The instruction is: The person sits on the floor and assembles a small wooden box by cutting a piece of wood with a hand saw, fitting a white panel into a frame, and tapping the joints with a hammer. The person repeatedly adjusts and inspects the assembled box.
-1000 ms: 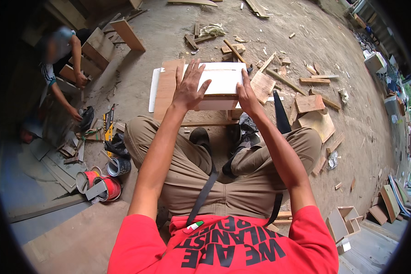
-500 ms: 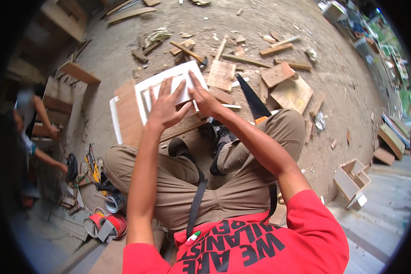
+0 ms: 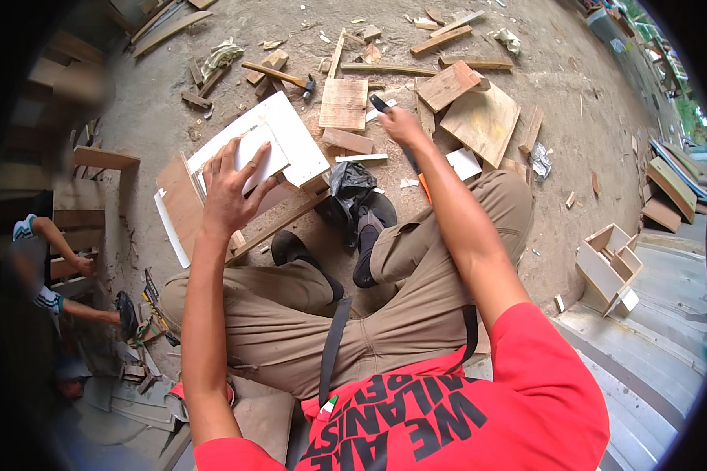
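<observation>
My left hand lies with fingers spread on a small white panel, which rests on a larger white board piece. Under and beside these is a thin brown plywood sheet with a white edge strip. My right hand is closed around the blade of a handsaw near its tip. The dark tip of the handsaw sticks out past my fingers, and the saw's orange part shows below, beside my forearm. A black plastic bag lies between the boards and my shoe.
A hammer lies beyond the white board among wood offcuts. Plywood blocks and a square board are to the right. A small open wooden box stands at right. Another person's hands are at far left.
My right hand has left the white panel and moved right onto the handsaw. My left hand stays on the panel. The view has shifted, showing the scene farther left.
</observation>
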`<act>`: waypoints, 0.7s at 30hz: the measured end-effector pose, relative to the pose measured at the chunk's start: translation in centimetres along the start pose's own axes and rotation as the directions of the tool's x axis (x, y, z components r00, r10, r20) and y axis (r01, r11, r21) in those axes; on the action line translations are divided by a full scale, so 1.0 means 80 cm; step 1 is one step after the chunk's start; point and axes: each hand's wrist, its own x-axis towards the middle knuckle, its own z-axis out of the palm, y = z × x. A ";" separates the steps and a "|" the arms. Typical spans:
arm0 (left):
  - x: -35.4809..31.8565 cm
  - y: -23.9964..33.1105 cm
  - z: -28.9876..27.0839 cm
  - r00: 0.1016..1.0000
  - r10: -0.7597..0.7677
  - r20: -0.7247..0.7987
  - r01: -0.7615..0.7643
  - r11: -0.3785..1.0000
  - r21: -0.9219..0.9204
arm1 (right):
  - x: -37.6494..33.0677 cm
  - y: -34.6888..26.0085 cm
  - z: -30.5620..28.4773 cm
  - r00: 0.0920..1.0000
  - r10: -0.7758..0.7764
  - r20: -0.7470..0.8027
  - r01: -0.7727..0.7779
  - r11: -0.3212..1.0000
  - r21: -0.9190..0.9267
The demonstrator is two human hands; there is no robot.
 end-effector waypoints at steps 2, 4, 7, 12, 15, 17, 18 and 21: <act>0.010 0.003 0.002 1.000 0.015 -0.006 -0.015 1.000 -0.010 | -0.006 0.129 -0.006 0.986 0.154 -0.058 -0.164 0.947 -0.277; 0.013 0.002 0.003 0.999 0.030 -0.013 -0.030 1.000 -0.008 | -0.044 0.224 0.000 0.909 0.414 0.034 -0.355 0.816 -0.457; 0.009 -0.004 0.003 0.999 0.017 -0.027 -0.018 0.999 -0.029 | -0.068 0.259 0.012 0.778 0.602 0.181 -0.435 0.723 -0.537; 0.008 -0.001 0.007 1.000 -0.005 -0.011 0.005 0.999 -0.039 | -0.100 0.248 0.024 0.832 0.539 0.128 -0.321 0.657 -0.682; -0.001 -0.008 0.007 0.999 -0.031 -0.007 0.031 0.999 -0.032 | -0.115 0.210 0.057 0.906 0.393 0.155 -0.084 0.526 -0.846; 0.011 -0.002 0.007 1.000 -0.014 -0.013 0.013 0.997 -0.076 | -0.125 0.253 0.075 0.964 0.266 0.030 -0.105 0.479 -0.872; 0.009 -0.003 0.008 1.000 -0.026 0.003 0.026 0.997 -0.074 | -0.122 0.250 0.077 0.961 0.271 0.060 -0.084 0.492 -0.867; 0.002 -0.007 0.002 0.998 -0.062 0.029 0.064 0.996 -0.059 | -0.118 0.224 0.072 0.946 0.300 0.125 -0.061 0.543 -0.838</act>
